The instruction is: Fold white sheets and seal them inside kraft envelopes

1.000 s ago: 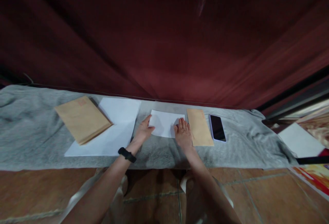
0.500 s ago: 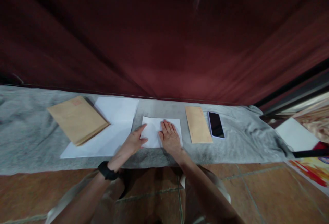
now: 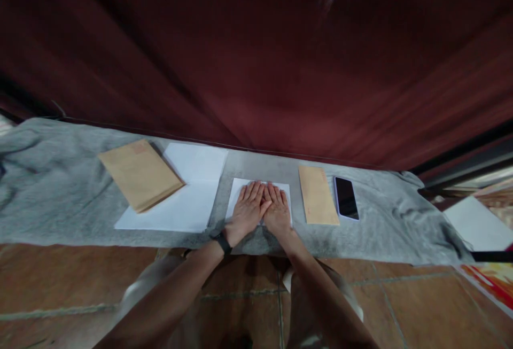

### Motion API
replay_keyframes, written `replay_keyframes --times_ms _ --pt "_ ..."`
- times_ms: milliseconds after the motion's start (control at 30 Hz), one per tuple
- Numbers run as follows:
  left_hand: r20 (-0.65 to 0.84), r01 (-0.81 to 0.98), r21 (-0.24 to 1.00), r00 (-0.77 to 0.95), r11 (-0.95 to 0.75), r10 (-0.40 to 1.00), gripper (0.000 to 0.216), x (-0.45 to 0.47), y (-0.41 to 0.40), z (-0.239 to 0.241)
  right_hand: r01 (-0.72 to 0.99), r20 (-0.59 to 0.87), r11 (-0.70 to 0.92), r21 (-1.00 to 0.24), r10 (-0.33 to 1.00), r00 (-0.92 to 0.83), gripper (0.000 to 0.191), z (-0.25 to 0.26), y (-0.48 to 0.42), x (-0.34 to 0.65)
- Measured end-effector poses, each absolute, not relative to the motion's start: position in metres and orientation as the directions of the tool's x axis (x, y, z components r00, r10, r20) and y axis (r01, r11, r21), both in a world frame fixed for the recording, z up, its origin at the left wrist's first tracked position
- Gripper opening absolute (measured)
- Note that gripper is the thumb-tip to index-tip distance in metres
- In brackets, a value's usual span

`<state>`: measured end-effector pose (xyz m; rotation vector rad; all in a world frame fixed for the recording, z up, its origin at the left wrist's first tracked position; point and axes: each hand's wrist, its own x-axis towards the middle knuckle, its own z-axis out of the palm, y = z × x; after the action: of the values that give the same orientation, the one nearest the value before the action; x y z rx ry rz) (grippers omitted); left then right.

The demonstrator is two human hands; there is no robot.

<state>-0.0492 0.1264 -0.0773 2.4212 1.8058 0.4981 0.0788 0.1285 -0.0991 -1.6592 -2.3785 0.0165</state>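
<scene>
Both palms down flat here, and neither grip is clamped on anything: the left hand [image 3: 247, 210] lies spread on the small white paper [image 3: 235, 196], fingers pointing away from the body, while the right hand [image 3: 278, 214] presses alongside it. The fingers of each sit fairly close together, straight rather than curled, and the left thumb reaches across to meet the right hand, so the pair covers most of the sheet's middle. That paper, smooth, matt and roughly rectangular, is right at centre on the bench [image 3: 385, 231], which is draped in soft grey cloth [image 3: 48, 199], rumpled towards both ends. A black band [image 3: 222, 243] circles the left wrist. Over to the left, a larger white sheet [image 3: 192, 199] lies flat with a crease running across it, and overlapping it at an angle, a stack of brown envelopes [image 3: 142, 175], crisp-edged, with a faint reddish print on top. Just to the right of the small paper, apart from it, a single narrow brown envelope [image 3: 319, 196]; beside that, a phone [image 3: 347, 198], dark glossy face up, in a pale lilac case with rounded corners.
</scene>
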Motion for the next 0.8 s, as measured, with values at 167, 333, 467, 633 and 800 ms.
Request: replay_keyframes --times_ms 167,333,467,633,800 --pt "0.217 0.928 0.254 0.221 -0.273 0.951 0.062 -0.042 0.131 -0.089 0.931 0.225 0.328 -0.159 0.931 -0.289 0.054 -0.102 0.132 0.084" --pt "0.229 0.937 0.234 0.204 -0.258 0.952 0.064 -0.052 0.129 -0.089 0.942 0.295 0.293 -0.161 0.926 -0.237 0.054 -0.109 0.135 0.096" --pt "0.203 0.956 0.208 0.164 -0.206 0.965 0.063 -0.066 0.129 -0.089 0.947 0.33 0.279 -0.157 0.919 -0.216 0.056 -0.112 0.135 0.107" --pt "0.192 0.968 0.197 0.116 -0.154 0.975 0.064 -0.083 0.125 -0.091 0.952 0.36 0.268 -0.15 0.911 -0.2 0.059 -0.117 0.133 0.115" --pt "0.19 0.973 0.2 0.08 -0.118 0.979 0.064 -0.094 0.119 -0.091 0.949 0.364 0.268 -0.169 0.911 -0.192 0.059 -0.12 0.13 0.121"
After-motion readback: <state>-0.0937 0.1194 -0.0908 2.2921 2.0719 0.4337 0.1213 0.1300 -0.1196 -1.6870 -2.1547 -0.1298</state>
